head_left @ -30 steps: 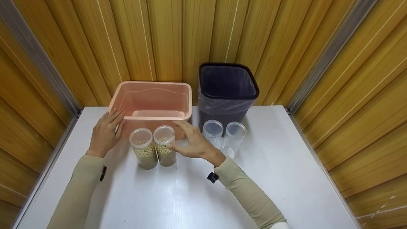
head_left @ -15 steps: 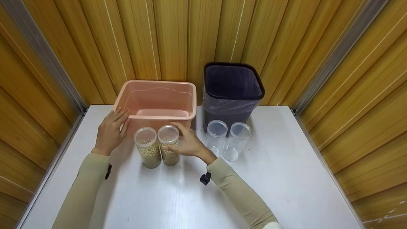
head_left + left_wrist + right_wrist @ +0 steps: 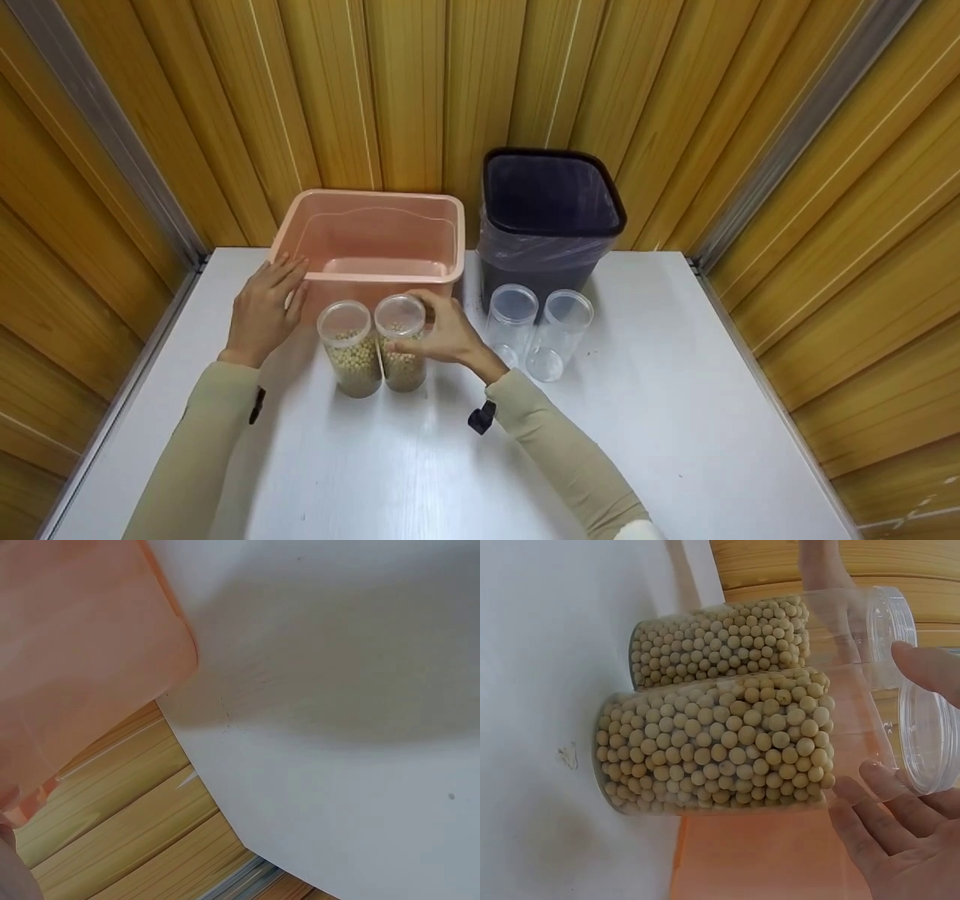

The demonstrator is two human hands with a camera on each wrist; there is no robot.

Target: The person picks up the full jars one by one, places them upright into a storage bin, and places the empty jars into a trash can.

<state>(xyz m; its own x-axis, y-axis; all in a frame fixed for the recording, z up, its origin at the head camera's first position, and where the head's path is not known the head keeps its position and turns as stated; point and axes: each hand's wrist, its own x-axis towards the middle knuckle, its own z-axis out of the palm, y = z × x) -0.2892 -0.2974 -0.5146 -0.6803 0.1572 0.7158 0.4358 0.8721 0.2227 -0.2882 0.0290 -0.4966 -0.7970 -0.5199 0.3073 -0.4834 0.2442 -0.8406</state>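
Note:
Two clear jars part-filled with round beige soybeans stand side by side before the pink bin [image 3: 382, 288]. My right hand [image 3: 448, 330] holds the right-hand soybean jar [image 3: 405, 371] near its clear top, thumb on the near side and fingers behind. In the right wrist view, the thumb [image 3: 934, 671] and the fingers [image 3: 889, 817] lie on either side of that jar. The left-hand soybean jar [image 3: 354, 367] stands close beside it. My left hand [image 3: 262, 311] rests on the bin's front left corner, fingers over the rim.
A dark bin [image 3: 553, 229] lined with a clear bag stands right of the pink bin. In front of it are two empty clear jars, one to the left [image 3: 513, 322] and one to the right [image 3: 561, 334]. Wood-panelled walls enclose the white table [image 3: 360, 472].
My right hand has moved in from the right and its thumb and fingers have come round the right-hand soybean jar. The left hand stays at the pink bin's corner. The head view has shifted slightly.

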